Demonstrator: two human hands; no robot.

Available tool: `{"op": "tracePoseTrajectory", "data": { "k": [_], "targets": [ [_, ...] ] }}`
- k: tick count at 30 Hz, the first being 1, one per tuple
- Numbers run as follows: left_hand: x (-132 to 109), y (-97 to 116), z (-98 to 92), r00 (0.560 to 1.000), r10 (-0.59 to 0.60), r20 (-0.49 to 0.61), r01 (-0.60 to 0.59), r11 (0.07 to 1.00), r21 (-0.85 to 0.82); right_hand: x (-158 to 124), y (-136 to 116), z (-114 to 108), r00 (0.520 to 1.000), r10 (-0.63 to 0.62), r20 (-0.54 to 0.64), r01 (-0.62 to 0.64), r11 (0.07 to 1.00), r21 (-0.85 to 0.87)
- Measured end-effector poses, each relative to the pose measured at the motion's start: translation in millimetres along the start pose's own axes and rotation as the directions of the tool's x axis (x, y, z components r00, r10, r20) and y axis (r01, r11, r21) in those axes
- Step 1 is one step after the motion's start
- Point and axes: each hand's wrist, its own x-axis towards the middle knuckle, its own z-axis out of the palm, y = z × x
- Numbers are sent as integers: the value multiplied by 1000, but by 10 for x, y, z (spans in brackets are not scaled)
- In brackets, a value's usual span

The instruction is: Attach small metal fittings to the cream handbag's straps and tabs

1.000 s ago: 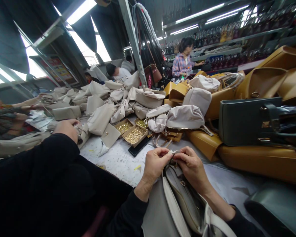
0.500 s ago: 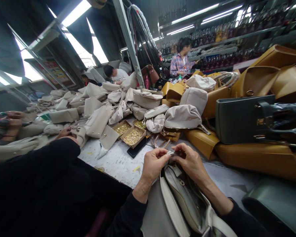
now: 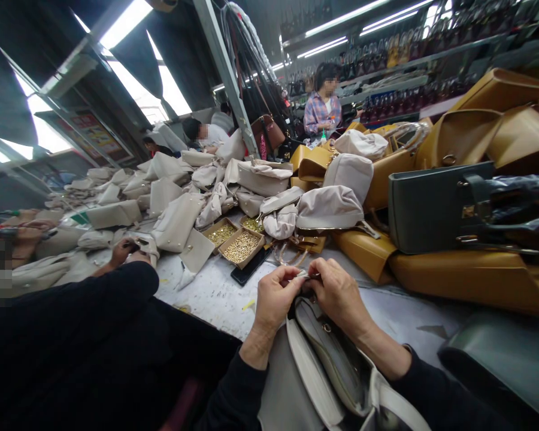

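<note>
A light grey handbag (image 3: 276,383) stands open at my front, its inner pocket and a small gold ring fitting (image 3: 326,327) showing. At its far end my left hand (image 3: 273,302) pinches a small pale part of the bag between thumb and forefinger. Close against it, my right hand (image 3: 339,296) is closed too, its fingertips on the same end of the bag. The fingers cover most of the piece between them, so its exact shape is hidden.
Beyond my hands are a cardboard box of gold fittings (image 3: 242,247) and a black phone (image 3: 250,267). Grey bags (image 3: 177,221) pile up at left, mustard bags (image 3: 462,275) and a dark green bag (image 3: 438,206) at right. A co-worker's sleeve (image 3: 130,287) reaches in from the left.
My hands have drawn slightly closer together at the bag's end. The co-worker's arm at left has shifted right, and both their hands now show. The view has turned slightly.
</note>
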Motion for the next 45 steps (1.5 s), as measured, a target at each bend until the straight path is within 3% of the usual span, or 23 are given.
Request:
{"op": "tracePoseTrajectory", "data": {
  "k": [9, 18, 25, 27, 31, 35, 40, 45],
  "targets": [
    [22, 21, 53, 999, -27, 27, 28, 998, -54, 36, 99, -26, 990, 101, 97, -115, 982, 150],
    [48, 1, 18, 998, -30, 60, 34, 998, -59, 261, 242, -61, 954, 7, 298, -107, 941, 320],
    [32, 66, -62, 987, -47, 155, 62, 994, -95, 221, 216, -8, 974, 18, 227, -87, 949, 301],
    [22, 64, -76, 990, -30, 137, 42, 996, -82, 198, 220, 19, 980, -14, 198, -44, 956, 289],
    [15, 7, -99, 994, -53, 98, 62, 994, -88, 167, 228, 15, 969, -213, 128, 192, 969, 155],
    [8, -38, -120, 989, -67, 131, 81, 992, -99, 140, 241, -12, 873, -474, 118, 473, 880, 37],
    [-13, -32, -88, 995, -34, 93, 45, 993, -114, 89, 229, 40, 912, -411, -1, 408, 905, 125],
    [-21, -9, -51, 997, -25, 68, 36, 987, -156, 73, 176, 54, 939, -342, 43, 335, 934, 127]
  ]
}}
